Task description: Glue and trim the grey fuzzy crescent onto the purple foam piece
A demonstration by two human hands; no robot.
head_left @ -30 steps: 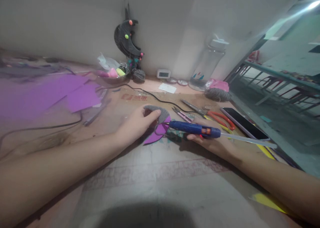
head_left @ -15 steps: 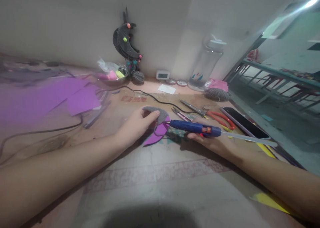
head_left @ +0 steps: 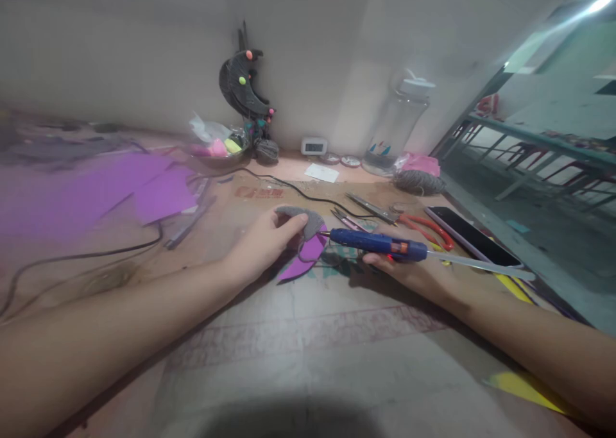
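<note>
A purple crescent (head_left: 308, 258), partly covered by grey yarn (head_left: 314, 221), is being pinched near the centre by the left hand (head_left: 262, 242), thumb in front, most fingers being hidden behind. At its three o'clock, one blue glue gun (head_left: 366, 240) is being grasped by the right hand (head_left: 399, 258), by which the handle is being concealed; whether the crescent is being touched by the nozzle cannot be told. Both forearms are being cut off by the frame. Between ten and eleven o'clock, pink and yellow lumps (head_left: 218, 147) are being held in a bowl (head_left: 224, 161), their number being obscured. Toward one o'clock, one bottle (head_left: 399, 120) and two round discs (head_left: 350, 161) are being seen; between nine and ten, purple sheets (head_left: 163, 197) are being blurred beyond counting.
</note>
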